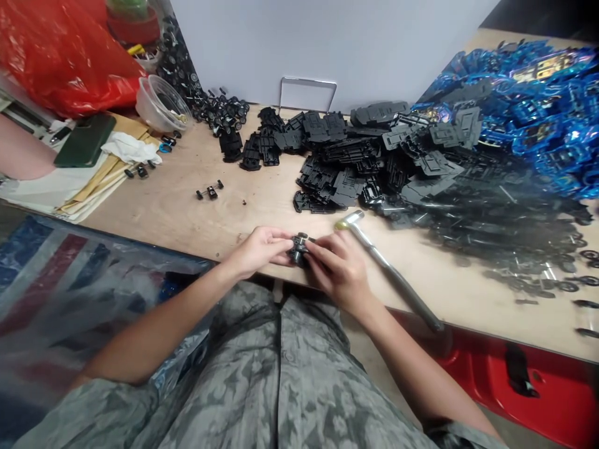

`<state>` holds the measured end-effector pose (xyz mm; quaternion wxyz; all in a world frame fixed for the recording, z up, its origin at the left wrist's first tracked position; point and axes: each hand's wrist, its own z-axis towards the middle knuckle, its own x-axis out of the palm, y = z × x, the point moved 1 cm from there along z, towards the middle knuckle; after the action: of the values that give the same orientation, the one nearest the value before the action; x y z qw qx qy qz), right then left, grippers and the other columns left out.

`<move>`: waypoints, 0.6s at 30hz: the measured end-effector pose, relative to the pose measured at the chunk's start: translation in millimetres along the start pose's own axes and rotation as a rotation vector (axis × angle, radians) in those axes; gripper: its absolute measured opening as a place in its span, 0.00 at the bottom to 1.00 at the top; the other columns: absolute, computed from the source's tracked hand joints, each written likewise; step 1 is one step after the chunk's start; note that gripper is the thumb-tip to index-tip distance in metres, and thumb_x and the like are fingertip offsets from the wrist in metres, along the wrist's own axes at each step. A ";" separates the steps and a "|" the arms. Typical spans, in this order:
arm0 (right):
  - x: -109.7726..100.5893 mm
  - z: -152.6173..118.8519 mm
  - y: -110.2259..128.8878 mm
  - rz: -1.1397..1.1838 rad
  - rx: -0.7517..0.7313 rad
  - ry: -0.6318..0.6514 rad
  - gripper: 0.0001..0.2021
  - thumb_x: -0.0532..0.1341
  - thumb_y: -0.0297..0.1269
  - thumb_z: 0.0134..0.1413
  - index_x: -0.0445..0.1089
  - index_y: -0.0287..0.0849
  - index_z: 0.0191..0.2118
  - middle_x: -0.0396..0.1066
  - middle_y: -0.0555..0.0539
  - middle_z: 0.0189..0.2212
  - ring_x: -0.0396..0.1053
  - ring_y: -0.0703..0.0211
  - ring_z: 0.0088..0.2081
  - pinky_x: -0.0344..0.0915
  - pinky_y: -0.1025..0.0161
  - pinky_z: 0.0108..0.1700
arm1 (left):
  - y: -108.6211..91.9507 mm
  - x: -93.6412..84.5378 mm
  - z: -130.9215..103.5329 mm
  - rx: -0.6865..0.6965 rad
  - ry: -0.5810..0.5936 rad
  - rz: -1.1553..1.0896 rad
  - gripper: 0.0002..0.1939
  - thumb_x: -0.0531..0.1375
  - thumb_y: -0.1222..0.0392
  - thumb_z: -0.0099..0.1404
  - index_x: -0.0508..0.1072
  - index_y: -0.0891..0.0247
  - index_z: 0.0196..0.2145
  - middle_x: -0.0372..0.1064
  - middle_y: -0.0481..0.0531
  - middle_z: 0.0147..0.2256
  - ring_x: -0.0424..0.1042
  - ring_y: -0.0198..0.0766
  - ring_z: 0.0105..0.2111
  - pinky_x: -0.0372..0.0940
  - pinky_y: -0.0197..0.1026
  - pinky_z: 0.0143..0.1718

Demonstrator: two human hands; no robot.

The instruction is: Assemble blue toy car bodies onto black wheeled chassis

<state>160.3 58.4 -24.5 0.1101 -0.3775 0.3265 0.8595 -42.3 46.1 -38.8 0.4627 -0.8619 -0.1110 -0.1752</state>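
My left hand [264, 251] and my right hand [339, 265] meet at the table's front edge. Between their fingertips is a small black wheeled toy-car part [298, 248], pinched from both sides. Its finer details are too small to make out. Just right of my right hand lies a hammer [390, 268], its metal head near my knuckles and its dark grip over the table edge. Farther off on the wood rests a black wheel-and-axle piece [210, 191], with a tiny dark bit [244, 202] beside it.
Black plastic car chassis [327, 156] pile up ahead, with loose wheels [224, 112] behind left. Shiny blue car bodies [538, 118] heap at right. At left are a clear tub [161, 103], a dark phone [85, 141] and a red bag [65, 56]. A red stool [552, 386] stands below.
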 end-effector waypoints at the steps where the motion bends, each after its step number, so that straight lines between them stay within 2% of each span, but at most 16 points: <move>1: -0.4 0.4 0.6 0.003 0.014 0.011 0.15 0.59 0.30 0.66 0.74 0.46 0.55 0.73 0.41 0.39 0.68 0.51 0.39 0.71 0.52 0.39 | 0.6 -0.2 0.2 0.006 0.007 0.001 0.14 0.74 0.65 0.56 0.79 0.71 0.40 0.82 0.55 0.34 0.81 0.36 0.31 0.78 0.36 0.35; 5: 0.9 2.6 3.1 0.008 0.026 0.053 0.14 0.59 0.29 0.66 0.75 0.45 0.53 0.73 0.41 0.39 0.68 0.52 0.38 0.71 0.53 0.38 | 3.1 -0.6 0.8 0.026 0.000 0.013 0.14 0.74 0.63 0.56 0.79 0.70 0.40 0.82 0.55 0.34 0.81 0.37 0.32 0.77 0.37 0.36; 8: 6.8 3.0 1.7 0.020 -0.002 0.016 0.12 0.59 0.28 0.66 0.76 0.44 0.49 0.73 0.41 0.37 0.67 0.53 0.37 0.70 0.54 0.37 | 3.7 0.4 -0.1 0.033 -0.002 0.012 0.15 0.74 0.59 0.57 0.80 0.70 0.40 0.81 0.56 0.35 0.80 0.37 0.32 0.76 0.39 0.38; 11: 10.9 2.7 -3.5 0.079 0.012 -0.017 0.10 0.60 0.29 0.66 0.78 0.44 0.47 0.73 0.42 0.36 0.67 0.54 0.37 0.70 0.55 0.37 | 3.2 2.6 -2.7 0.058 -0.003 0.043 0.18 0.75 0.55 0.55 0.79 0.70 0.39 0.82 0.56 0.36 0.80 0.37 0.33 0.74 0.37 0.36; 14: 5.1 6.1 -11.1 0.174 0.078 0.025 0.10 0.65 0.38 0.64 0.78 0.45 0.49 0.73 0.43 0.39 0.71 0.53 0.41 0.71 0.54 0.41 | 2.4 4.2 -6.8 0.102 -0.016 0.072 0.21 0.77 0.56 0.51 0.78 0.69 0.39 0.81 0.54 0.33 0.80 0.37 0.30 0.72 0.35 0.34; 16: -3.5 12.3 -17.1 0.188 0.163 0.072 0.18 0.68 0.47 0.61 0.77 0.43 0.52 0.74 0.41 0.42 0.72 0.51 0.43 0.71 0.54 0.44 | 1.9 4.6 -9.6 0.117 -0.013 0.077 0.22 0.77 0.56 0.50 0.76 0.68 0.39 0.81 0.54 0.33 0.79 0.36 0.29 0.72 0.36 0.34; 18: -11.2 21.3 -23.1 0.188 0.260 0.196 0.22 0.68 0.52 0.58 0.77 0.41 0.50 0.76 0.41 0.40 0.73 0.52 0.40 0.69 0.57 0.42 | 1.2 4.4 -12.0 0.122 -0.009 0.101 0.23 0.77 0.55 0.51 0.75 0.68 0.40 0.82 0.54 0.33 0.80 0.37 0.30 0.72 0.36 0.34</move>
<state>165.9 90.4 -16.8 0.0447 -0.4096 0.4778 0.7759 -40.3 35.5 -31.8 0.5220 -0.8375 -0.0798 -0.1406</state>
